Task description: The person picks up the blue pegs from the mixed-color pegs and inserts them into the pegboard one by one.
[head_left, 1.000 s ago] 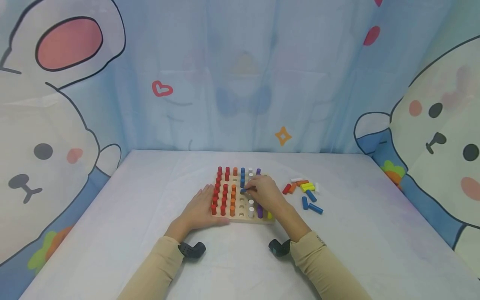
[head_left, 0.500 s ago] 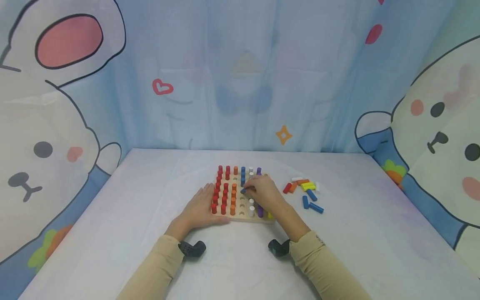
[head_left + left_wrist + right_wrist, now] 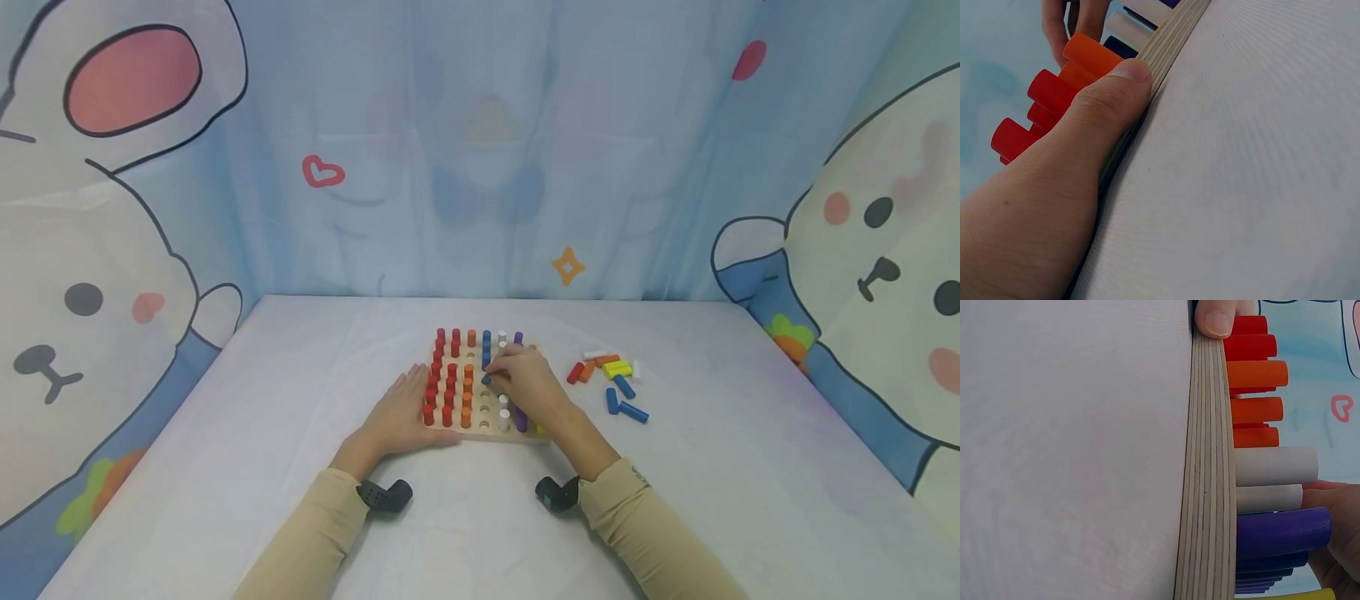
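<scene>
A wooden pegboard (image 3: 486,431) lies on the white-covered table, with rows of upright red, orange, blue, white and purple pegs. My left hand (image 3: 401,417) rests at its left side, fingers straight; the thumb (image 3: 1110,94) lies against the front edge in the left wrist view. Over the board's right half, my right hand (image 3: 528,382) pinches a blue peg (image 3: 487,379) by its fingertips, at the blue column. Several bare holes show in front of that peg. In the right wrist view, white and purple pegs partly cover my right hand (image 3: 1341,531).
Loose pegs lie right of the board: blue ones (image 3: 633,412), yellow ones (image 3: 617,368), orange ones, a red peg (image 3: 575,372) and white ones. A printed cloth backdrop (image 3: 480,150) hangs behind the table.
Both hands stay almost where they were, the right one still pinching the blue peg over the same column. The whole scene shifts slightly upward in the head view.
</scene>
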### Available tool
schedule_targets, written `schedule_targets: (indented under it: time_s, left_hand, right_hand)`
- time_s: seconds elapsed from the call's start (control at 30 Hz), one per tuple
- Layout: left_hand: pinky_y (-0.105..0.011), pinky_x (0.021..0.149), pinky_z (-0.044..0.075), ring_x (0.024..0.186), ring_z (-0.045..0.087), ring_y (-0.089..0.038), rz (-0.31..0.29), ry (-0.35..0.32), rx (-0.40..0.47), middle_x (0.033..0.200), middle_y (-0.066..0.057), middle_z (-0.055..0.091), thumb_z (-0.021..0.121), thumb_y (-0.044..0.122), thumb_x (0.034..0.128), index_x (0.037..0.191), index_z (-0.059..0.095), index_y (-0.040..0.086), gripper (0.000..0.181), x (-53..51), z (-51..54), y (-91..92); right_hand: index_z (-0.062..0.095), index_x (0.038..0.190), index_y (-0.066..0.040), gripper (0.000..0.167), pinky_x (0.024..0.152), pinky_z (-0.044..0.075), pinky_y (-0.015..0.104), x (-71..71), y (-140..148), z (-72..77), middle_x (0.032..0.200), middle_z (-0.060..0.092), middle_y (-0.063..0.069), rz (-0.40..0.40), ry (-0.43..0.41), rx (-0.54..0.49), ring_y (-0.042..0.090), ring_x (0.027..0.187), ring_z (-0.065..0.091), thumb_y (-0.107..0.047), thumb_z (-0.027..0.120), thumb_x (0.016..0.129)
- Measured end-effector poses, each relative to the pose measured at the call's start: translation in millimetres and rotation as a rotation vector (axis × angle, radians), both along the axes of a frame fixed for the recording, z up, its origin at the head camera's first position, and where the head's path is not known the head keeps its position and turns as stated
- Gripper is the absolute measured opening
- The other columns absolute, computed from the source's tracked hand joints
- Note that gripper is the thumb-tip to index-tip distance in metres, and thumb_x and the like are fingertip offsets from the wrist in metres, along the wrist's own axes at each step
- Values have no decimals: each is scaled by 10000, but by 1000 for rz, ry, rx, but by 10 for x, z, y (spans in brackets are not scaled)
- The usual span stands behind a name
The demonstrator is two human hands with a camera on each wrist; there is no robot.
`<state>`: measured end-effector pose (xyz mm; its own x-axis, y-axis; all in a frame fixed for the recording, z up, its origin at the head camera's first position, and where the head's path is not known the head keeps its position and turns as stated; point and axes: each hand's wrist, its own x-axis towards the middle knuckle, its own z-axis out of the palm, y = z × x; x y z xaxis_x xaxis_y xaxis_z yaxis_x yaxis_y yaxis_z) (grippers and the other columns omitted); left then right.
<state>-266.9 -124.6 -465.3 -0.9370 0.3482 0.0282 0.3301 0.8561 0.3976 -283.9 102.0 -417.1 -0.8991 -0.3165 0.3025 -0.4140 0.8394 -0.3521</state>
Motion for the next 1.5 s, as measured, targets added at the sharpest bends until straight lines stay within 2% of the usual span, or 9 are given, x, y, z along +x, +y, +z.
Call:
schedule_targets:
  time_s: [0.2, 0.43, 0.67, 1.07, 1.33, 1.5]
  left_hand:
    - [-398, 1214, 122, 1488, 114, -215, 1, 3, 2, 1594, -81, 183, 591, 824, 631, 1529, 140, 81, 1249, -11, 7, 2]
    - [-401, 1215, 119, 1488, 114, -216, 2, 7, -3, 1593, -83, 185, 594, 817, 636, 1526, 148, 75, 1242, -19, 18, -1]
    - [-401, 1215, 115, 1489, 101, -217, 8, -11, 14, 1597, -84, 168, 587, 829, 629, 1530, 128, 84, 1256, -10, -2, -8]
    - [-389, 1214, 120, 1488, 101, -216, 6, -6, 3, 1596, -88, 174, 581, 835, 631, 1530, 127, 79, 1259, -18, -25, 3]
    - [-386, 1214, 119, 1489, 98, -210, 4, 1, -9, 1598, -82, 167, 567, 842, 635, 1531, 118, 84, 1257, -23, -30, 3]
    - [-388, 1214, 118, 1489, 102, -212, 6, -4, 1, 1597, -80, 172, 577, 833, 636, 1532, 122, 86, 1251, -15, -30, -1]
  right_hand:
    - [751, 1009, -120, 155, 921, 532, 323, 19, -11, 51, 1037, 701, 19, 13, -22, 27, 199, 1013, 647, -110, 685, 870]
    - [687, 1160, -102, 279, 977, 493, 329, 71, -74, 122, 1185, 660, 53, 33, -148, 90, 213, 1185, 585, -80, 660, 883]
    - [683, 1166, -103, 282, 994, 482, 338, 75, -92, 124, 1212, 648, 48, 26, -176, 87, 215, 1221, 561, -85, 660, 885]
    - [685, 1156, -125, 260, 1007, 473, 370, 87, -61, 134, 1227, 643, 48, 17, -165, 72, 229, 1245, 542, -103, 644, 900]
    - [684, 1157, -130, 267, 907, 542, 349, 91, -19, 193, 1171, 652, 52, 10, -107, 99, 210, 1068, 616, -186, 659, 897]
    - [681, 1165, -138, 272, 932, 528, 394, 109, 18, 233, 1186, 654, 62, 5, -108, 74, 243, 1096, 608, -220, 647, 908]
